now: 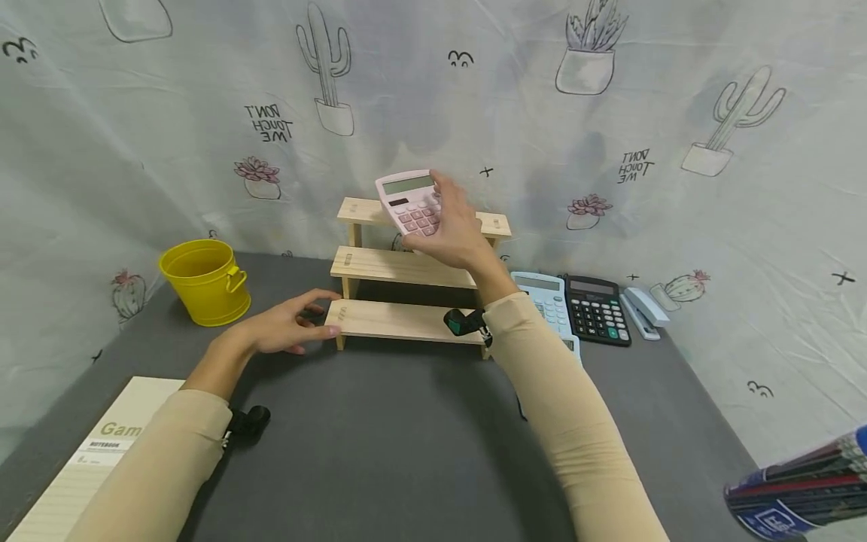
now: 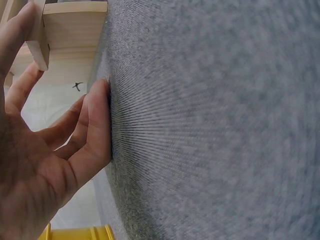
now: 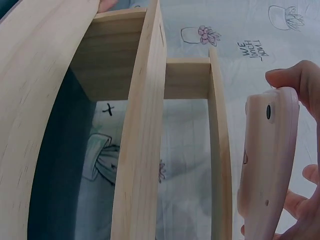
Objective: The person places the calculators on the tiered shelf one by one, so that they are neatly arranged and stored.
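The right hand (image 1: 455, 229) grips a pink calculator (image 1: 412, 203) by its right edge, fingers curled round it, holding it tilted in the air just above the top step of a wooden stepped shelf (image 1: 400, 267); the left hand (image 1: 284, 325) lies with relaxed fingers on the grey bench (image 1: 406, 436), fingertips touching the left end of the shelf's lowest step; a yellow bucket (image 1: 205, 281) stands left of the shelf; a blue calculator (image 1: 543, 295), black calculator (image 1: 596, 309) and stapler (image 1: 643, 310) lie to its right; a notebook (image 1: 88, 459) rests at the bench's near left corner.
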Demonstrator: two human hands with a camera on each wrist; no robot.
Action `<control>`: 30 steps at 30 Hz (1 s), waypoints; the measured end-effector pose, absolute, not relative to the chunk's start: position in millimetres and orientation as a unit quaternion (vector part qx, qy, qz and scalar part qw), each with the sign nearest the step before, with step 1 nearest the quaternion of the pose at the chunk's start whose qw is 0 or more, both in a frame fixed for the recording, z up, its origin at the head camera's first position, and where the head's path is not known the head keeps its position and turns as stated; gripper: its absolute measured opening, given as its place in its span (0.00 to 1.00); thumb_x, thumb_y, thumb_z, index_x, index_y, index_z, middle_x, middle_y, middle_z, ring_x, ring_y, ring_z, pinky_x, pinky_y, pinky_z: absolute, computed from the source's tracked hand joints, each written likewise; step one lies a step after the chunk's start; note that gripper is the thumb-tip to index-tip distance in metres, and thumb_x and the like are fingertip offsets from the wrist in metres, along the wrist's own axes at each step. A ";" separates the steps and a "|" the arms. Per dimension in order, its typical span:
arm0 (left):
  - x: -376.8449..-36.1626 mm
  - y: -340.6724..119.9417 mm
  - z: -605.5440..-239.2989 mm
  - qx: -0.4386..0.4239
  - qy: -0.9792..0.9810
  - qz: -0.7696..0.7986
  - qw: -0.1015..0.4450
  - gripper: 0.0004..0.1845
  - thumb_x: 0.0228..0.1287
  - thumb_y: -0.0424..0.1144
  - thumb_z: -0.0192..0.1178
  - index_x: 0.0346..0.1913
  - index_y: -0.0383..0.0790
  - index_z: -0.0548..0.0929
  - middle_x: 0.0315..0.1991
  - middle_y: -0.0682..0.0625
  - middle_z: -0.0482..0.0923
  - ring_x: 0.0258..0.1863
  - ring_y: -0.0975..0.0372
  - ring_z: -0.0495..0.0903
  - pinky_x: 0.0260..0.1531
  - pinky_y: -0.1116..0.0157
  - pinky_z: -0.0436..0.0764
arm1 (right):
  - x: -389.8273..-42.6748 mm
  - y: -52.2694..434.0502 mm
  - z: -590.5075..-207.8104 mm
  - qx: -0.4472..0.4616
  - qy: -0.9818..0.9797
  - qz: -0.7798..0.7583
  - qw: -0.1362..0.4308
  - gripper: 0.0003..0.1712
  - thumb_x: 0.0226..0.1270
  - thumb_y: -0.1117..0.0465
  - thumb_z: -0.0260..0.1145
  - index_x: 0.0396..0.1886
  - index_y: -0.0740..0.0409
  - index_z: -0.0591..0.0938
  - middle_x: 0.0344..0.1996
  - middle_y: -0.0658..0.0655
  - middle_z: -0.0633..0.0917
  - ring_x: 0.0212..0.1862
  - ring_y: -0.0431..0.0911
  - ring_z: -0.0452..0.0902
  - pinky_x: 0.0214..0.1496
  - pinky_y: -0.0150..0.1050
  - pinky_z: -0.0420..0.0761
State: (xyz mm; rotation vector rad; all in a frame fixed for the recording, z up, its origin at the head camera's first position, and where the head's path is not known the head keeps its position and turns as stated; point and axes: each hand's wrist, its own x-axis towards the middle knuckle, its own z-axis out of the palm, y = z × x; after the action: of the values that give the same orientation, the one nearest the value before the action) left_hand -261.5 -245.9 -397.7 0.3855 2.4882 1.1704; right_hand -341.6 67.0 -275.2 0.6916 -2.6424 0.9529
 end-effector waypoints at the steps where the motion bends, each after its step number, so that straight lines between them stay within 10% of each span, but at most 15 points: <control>1: -261.7 -245.8 -397.4 0.137 0.881 0.414 0.182 0.43 0.70 0.60 0.64 0.80 0.58 0.54 0.78 0.31 0.51 0.67 0.36 0.70 0.42 0.54 0.87 | -342.6 64.2 -275.2 0.234 -0.908 0.327 0.123 0.67 0.47 0.42 0.77 0.83 0.41 0.49 0.76 0.56 0.63 0.72 0.54 0.60 0.71 0.57 0.64; 30: -262.1 -242.4 -397.9 0.134 0.883 0.410 0.185 0.45 0.69 0.60 0.65 0.81 0.57 0.54 0.78 0.31 0.51 0.68 0.35 0.70 0.42 0.53 0.87 | -347.9 25.4 -270.4 0.165 -0.954 0.239 0.078 0.62 0.56 0.24 0.68 0.82 0.47 0.55 0.76 0.60 0.63 0.69 0.60 0.64 0.69 0.57 0.68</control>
State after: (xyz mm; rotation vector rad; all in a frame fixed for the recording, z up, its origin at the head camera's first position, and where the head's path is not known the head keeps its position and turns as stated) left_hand -262.1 -242.4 -397.9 0.3776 2.4879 1.1554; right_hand -347.9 25.4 -270.4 0.4950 -2.8557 0.7144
